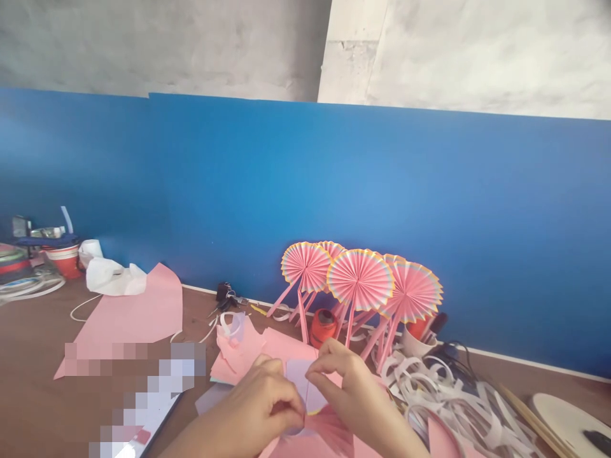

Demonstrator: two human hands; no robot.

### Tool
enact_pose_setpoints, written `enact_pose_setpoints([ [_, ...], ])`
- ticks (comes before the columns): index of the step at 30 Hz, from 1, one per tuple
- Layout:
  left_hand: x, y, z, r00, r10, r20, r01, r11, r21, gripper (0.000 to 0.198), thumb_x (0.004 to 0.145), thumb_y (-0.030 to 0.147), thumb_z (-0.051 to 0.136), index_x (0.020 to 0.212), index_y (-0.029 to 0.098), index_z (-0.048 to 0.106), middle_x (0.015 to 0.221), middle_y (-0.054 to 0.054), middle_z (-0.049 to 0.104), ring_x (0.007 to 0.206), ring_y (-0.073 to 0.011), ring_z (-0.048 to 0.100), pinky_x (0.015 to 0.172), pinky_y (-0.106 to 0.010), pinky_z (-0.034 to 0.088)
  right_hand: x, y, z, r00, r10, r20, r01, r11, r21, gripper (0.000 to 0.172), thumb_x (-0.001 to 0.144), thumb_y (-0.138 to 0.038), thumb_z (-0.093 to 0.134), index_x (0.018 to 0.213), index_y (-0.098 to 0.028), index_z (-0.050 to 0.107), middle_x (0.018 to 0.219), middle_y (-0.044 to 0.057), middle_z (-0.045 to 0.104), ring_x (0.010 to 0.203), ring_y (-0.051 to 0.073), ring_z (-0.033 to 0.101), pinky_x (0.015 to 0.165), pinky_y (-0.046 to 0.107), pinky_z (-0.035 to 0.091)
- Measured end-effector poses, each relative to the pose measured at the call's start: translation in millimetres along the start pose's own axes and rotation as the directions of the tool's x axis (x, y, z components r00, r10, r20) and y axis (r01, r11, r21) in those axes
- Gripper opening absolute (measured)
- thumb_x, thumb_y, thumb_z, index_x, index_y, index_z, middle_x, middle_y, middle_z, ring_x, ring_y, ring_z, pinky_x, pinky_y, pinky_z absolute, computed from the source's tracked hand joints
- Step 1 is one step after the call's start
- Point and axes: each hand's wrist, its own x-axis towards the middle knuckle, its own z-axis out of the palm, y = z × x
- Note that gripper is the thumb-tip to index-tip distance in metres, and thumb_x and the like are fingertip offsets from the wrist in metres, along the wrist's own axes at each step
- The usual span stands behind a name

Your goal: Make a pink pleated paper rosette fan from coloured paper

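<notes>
Head view: left hand point(267, 395) pinches pleated paper point(333, 427) at six o'clock; right hand's point(351, 378) fingertips nearly meet, hold unclear; uneven pulling could tear folds.

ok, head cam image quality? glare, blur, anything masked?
Head view: soft sheen on the blue panel; wall brighter at right, greyer at left; far-left clutter around the red cup looks soft; standing pink fans show readable pleats; pixel blocks hide much of a phone-like device.

Left hand point(265, 397) and right hand point(352, 381) at pleated pink paper point(331, 427)
</notes>
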Motion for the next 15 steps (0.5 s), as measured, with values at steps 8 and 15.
enact_pose_setpoints([
  [8, -6, 0, -6.8, 0.976, -0.204, 0.075, 0.209, 0.975, -0.073, 0.017, 0.065, 0.017, 0.059, 0.074, 0.027, 0.07, 0.091, -0.001, 0.053, 0.066, -0.0143, 0.052, 0.061, -0.025, 0.039, -3, -4, -2, 1.0, 0.005, 0.027, -0.005, 1.0, 0.012, 0.022, 0.084, -0.019, 0.051, 0.068, -0.022, 0.066, 0.089, -0.001, 0.058, 0.084, 0.014, 0.059, 0.079, 0.024, 0.041],
  [15, 3, -10, -7.4, 0.975, -0.199, -0.104, 0.194, 0.979, -0.056, 0.02, 0.076, 0.019, 0.047, 0.077, 0.024, 0.066, 0.089, -0.002, 0.06, 0.083, -0.0204, 0.053, 0.074, -0.028, 0.038, -8, -3, -5, 1.0, 0.006, -0.011, -0.009, 0.961, -0.276, 0.023, 0.085, -0.019, 0.047, 0.077, -0.023, 0.068, 0.139, 0.006, 0.043, 0.13, 0.031, 0.037, 0.101, 0.048, 0.034],
])
